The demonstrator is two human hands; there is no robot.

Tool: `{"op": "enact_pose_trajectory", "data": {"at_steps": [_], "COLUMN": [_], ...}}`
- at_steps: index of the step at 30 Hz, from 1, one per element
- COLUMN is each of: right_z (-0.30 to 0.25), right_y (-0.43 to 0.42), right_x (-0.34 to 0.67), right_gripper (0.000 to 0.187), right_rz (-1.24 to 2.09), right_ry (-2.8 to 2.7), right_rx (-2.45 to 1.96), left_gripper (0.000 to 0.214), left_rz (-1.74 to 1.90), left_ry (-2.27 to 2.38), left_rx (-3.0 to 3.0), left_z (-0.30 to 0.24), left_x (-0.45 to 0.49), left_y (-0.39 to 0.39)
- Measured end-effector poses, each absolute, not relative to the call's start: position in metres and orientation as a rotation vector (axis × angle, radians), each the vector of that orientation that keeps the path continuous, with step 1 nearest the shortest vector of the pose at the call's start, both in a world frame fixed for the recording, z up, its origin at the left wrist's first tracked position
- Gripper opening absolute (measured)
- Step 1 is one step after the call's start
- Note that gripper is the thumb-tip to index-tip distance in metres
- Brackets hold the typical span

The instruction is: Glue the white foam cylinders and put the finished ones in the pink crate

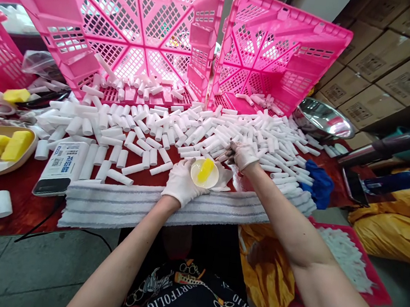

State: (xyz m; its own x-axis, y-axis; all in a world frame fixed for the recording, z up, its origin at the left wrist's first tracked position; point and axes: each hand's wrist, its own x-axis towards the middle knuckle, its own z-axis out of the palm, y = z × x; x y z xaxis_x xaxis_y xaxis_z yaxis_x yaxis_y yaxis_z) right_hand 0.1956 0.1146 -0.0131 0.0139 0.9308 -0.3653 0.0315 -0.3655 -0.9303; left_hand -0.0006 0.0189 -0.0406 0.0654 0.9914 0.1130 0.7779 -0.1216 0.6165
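Note:
My left hand (181, 181), in a white glove, is closed around the side of a small round white dish (194, 176) at the table's front edge. A bright yellow piece (205, 170) lies in that dish. To its right, my right hand (243, 156), gloved too, reaches over the near side of a large heap of white tubes (207, 129). Its fingers are drawn together, with darkened fingertips; what they pinch is hidden or too small to name. Some clear plastic (238, 179) lies below it on the red table.
Two pink crates (143, 44) lie tipped, openings toward me, with tubes inside. A striped towel (122, 203) lines the front edge. Left are a scale-like device (62, 165) and a bowl (31, 155) of yellow blocks. Right are a metal basin (324, 119), blue cloth (317, 185) and stacked cartons (386, 65).

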Motion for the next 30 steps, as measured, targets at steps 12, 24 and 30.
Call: {"op": "enact_pose_trajectory", "data": {"at_steps": [12,24,30], "right_z": [0.016,0.024,0.019], "right_y": [0.091,0.04,0.028], "right_x": [0.16,0.174,0.163], "right_gripper": [0.026,0.038,0.031], "right_rz": [1.326,1.194,1.145], "right_ry": [-1.312,-1.547,-1.853], "right_rx": [-1.372,-1.347,-1.291], "left_gripper": [0.108,0.11,0.105], "left_rz": [0.802,0.81,0.815], "left_ry": [1.771,1.768,1.794], "left_rx": [1.906,1.914,1.9], "left_z": [-0.044,-0.046,-0.046], "left_x": [0.001,0.001,0.003], "left_y": [0.021,0.022,0.021]}}
